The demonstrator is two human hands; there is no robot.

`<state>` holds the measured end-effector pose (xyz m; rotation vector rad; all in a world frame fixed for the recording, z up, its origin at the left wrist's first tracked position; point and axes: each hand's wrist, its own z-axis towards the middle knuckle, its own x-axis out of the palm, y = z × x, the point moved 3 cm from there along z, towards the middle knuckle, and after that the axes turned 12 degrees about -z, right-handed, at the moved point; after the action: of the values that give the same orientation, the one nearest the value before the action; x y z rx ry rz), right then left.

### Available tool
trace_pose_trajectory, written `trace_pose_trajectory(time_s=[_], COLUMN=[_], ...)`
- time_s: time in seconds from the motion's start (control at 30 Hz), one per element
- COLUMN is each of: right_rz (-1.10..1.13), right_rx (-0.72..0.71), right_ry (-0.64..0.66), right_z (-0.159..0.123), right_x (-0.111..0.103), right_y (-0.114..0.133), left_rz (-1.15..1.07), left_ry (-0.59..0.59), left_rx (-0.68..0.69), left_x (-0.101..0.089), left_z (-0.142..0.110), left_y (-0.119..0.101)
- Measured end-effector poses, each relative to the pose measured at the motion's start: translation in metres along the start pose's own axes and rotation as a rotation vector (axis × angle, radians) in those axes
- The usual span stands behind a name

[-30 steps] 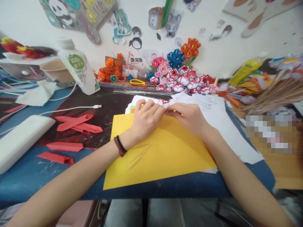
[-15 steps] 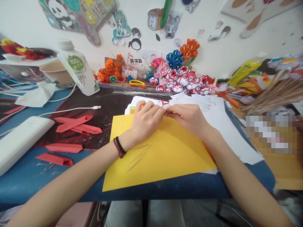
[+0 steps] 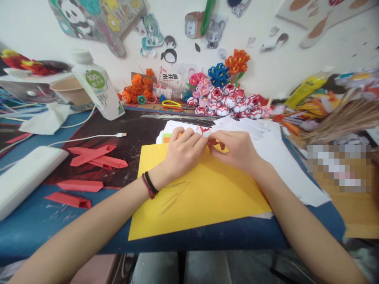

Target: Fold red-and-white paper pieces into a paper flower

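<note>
Between my two hands, over the far edge of a yellow paper sheet (image 3: 207, 197), is a small red and white paper flower (image 3: 203, 131). My left hand (image 3: 186, 150) is closed around its near side, so much of the flower is hidden. From the right, my right hand (image 3: 232, 148) pinches at the flower's edge with thumb and forefinger, its other fingers curled. A few thin wires (image 3: 174, 197) lie on the yellow sheet. Folded red paper strips (image 3: 97, 156) rest on the mat to the left. Finished-looking red and white paper flowers (image 3: 229, 101) are heaped behind my hands.
A white bottle (image 3: 99, 88) stands at the back left, with a white power strip-like block (image 3: 29, 177) and a cable plug (image 3: 121, 135) nearer. White sheets (image 3: 291, 169) spread to the right. Brown sticks (image 3: 334, 118) and a yellow bottle (image 3: 308, 88) are at the far right.
My right hand's fingers have shifted slightly at the flower, with a gap opening between thumb and forefinger. My left hand stays nearly in place.
</note>
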<state>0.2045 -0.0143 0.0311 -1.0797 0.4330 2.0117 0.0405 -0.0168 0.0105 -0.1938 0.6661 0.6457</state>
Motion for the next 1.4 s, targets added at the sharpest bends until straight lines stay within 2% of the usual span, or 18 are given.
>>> trace_pose_trajectory(time_s=[0.37,0.57,0.97,1.23,1.4], right_rz=[-0.033,0.005,-0.033,0.099,0.196], right_rx=[0.121,0.028,-0.096,-0.048,0.103], right_ry=[-0.1,-0.07,0.001,0.017,0.041], right_z=[-0.002,-0.004,-0.004,-0.004,-0.003], right_x=[0.009,0.01,0.011,0.016,0.018], right_y=[0.001,-0.004,-0.004,-0.008,-0.009], left_rz=[0.007,-0.015,-0.037,-0.029,-0.049], left_ry=[0.03,-0.011,0.036,0.064,0.083], left_rx=[0.046,-0.004,0.01,0.029,0.033], left_x=[0.0,0.004,0.003,0.006,0.005], left_z=[0.0,-0.001,-0.002,-0.002,-0.001], left_y=[0.004,0.006,0.004,0.002,0.001])
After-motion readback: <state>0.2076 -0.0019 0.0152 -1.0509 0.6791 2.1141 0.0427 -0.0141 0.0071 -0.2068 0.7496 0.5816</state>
